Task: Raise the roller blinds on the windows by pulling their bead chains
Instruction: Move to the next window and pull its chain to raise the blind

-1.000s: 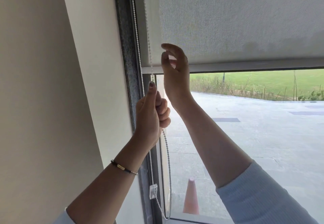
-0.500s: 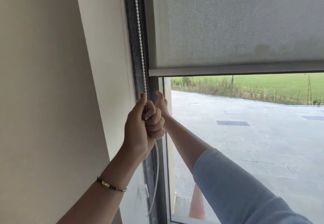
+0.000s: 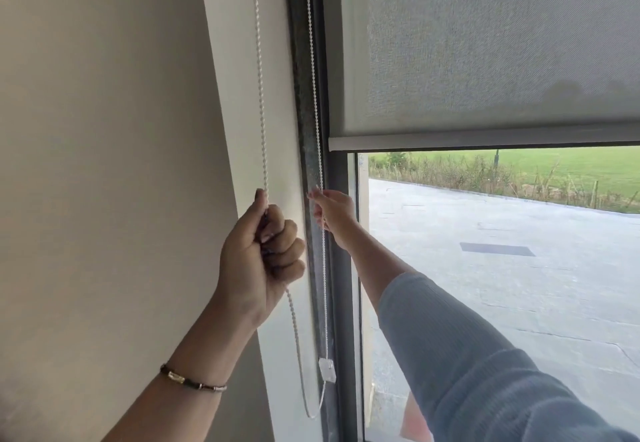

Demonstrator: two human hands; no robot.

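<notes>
- Head view: my left hand [image 3: 261, 261] is a closed fist around the front strand of the white bead chain [image 3: 260, 95], which runs taut upward against the pale wall [image 3: 104, 164].
- My right hand [image 3: 334, 215] pinches the rear strand beside the dark window frame [image 3: 304, 95].
- Grey roller blind [image 3: 485, 43] hangs partly raised; no writing is readable.
</notes>
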